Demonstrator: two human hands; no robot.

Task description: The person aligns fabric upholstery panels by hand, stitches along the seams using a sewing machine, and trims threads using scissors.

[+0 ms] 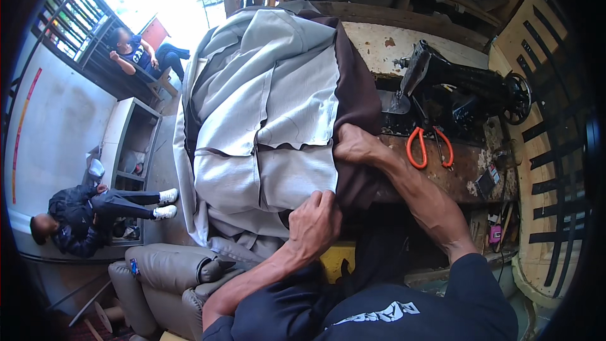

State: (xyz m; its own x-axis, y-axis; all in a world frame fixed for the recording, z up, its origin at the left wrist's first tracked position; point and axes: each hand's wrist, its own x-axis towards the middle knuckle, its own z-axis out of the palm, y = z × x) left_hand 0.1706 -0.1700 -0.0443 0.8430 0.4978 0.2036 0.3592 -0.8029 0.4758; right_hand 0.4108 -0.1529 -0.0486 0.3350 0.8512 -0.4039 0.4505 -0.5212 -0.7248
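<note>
A large bundle of pale grey fabric [265,113] with seams and dark edges fills the middle, with dark brown fabric [356,79] along its right side. My left hand [314,222] is closed on the lower right edge of the grey fabric, fingertips pinched at its border. My right hand [356,145] is higher up, closed on the edge where grey meets brown, its fingertips partly hidden. A black sewing machine [451,82] stands right of the fabric. Orange-handled scissors [410,151] lie on the worn wooden table [404,180] beside my right forearm.
Two seated people, one at upper left [136,57] and one at lower left [82,215], are beyond the fabric. A padded grey seat [154,278] is at lower left, a slatted wooden frame [549,139] at right, wooden shelving [379,9] at the back.
</note>
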